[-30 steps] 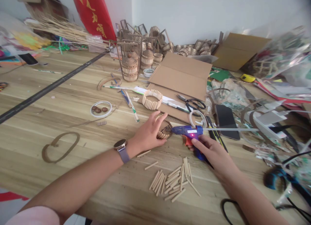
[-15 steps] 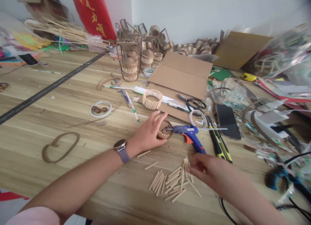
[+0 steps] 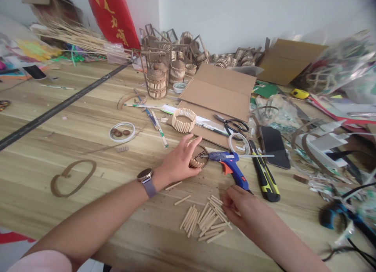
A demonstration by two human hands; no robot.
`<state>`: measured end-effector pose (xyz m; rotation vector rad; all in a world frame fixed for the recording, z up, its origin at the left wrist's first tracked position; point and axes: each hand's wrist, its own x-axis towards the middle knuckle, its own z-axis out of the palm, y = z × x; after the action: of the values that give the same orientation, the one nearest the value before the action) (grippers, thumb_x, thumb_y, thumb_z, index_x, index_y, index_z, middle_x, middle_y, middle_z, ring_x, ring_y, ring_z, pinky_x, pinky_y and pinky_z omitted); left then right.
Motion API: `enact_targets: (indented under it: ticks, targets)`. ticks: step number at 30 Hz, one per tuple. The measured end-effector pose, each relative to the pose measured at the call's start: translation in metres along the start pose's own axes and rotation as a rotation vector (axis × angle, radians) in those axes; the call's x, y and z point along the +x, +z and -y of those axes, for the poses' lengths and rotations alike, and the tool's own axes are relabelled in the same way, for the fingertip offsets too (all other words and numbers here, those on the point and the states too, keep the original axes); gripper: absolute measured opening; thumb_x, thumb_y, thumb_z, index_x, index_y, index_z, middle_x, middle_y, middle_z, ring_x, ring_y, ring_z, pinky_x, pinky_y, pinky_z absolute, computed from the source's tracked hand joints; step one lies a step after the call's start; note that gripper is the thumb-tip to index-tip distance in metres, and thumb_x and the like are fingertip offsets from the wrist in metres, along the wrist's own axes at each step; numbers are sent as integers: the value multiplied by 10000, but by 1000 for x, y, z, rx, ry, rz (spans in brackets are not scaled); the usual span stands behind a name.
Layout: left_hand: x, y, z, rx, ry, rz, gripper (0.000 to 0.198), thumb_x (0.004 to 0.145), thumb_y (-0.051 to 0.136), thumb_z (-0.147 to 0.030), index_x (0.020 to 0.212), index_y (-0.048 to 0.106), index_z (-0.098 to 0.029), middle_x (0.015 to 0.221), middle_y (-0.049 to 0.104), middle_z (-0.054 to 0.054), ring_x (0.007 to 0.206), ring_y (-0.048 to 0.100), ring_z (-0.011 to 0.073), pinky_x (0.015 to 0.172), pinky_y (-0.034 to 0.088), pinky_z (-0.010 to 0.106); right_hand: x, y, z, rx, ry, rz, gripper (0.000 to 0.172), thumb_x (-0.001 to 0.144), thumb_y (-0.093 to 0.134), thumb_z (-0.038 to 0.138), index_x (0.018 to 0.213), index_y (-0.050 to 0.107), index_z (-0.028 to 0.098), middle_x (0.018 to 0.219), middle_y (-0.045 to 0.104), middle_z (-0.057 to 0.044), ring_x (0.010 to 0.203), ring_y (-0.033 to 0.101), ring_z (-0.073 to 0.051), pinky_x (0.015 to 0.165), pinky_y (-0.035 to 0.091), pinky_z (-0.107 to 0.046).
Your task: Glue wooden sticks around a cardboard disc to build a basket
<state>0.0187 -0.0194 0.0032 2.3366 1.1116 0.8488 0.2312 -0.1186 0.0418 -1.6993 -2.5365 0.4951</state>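
1. Clasping the round base (image 3: 201, 150) at frame centre, the left hand (image 3: 179, 159) is staying put.
2. The right hand (image 3: 240, 204), off the glue gun (image 3: 230, 165) now, is disturbing sticks (image 3: 209, 218), lower centre; grip unclear.

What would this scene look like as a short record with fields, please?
Left hand: curved around the stick-edged round piece
Right hand: fingers bent at the loose sticks; any grip hidden
Glue gun: lying on the table, nozzle toward the round piece
Utility knife: right of the glue gun
Stick ring: beyond the left hand
Background: lidded miniature buckets, flattened cardboard
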Motion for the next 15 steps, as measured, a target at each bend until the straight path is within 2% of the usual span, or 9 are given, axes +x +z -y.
enact_targets:
  ticks: [5, 10, 15]
  targets:
    - [-1, 1, 0, -11, 13, -17, 924, 688, 742, -201, 1431, 196, -264, 1457, 257, 163, 1276, 448, 324, 1020, 451, 492, -2, 0, -2, 40, -12, 32, 189, 786, 456, 51, 718, 479, 225, 682, 597, -8, 551, 571, -145, 508, 397, -232]
    - [-1, 0, 0, -6, -3, -7, 908, 681, 732, -195, 1429, 219, -247, 1456, 260, 165, 1274, 451, 321, 1013, 464, 480, -4, -5, -12, 218, -9, -65, 205, 861, 418, 167, 990, 572, 209, 777, 636, -39, 654, 613, -168, 591, 459, -262]
    - [0, 1, 0, -8, -3, -15, 886, 690, 721, -203, 1425, 228, -240, 1449, 266, 163, 1351, 359, 327, 1070, 405, 492, 12, -19, -10, 455, 107, -76, 129, 852, 478, 325, 794, 545, 231, 669, 618, 1, 585, 564, -141, 554, 441, -243]
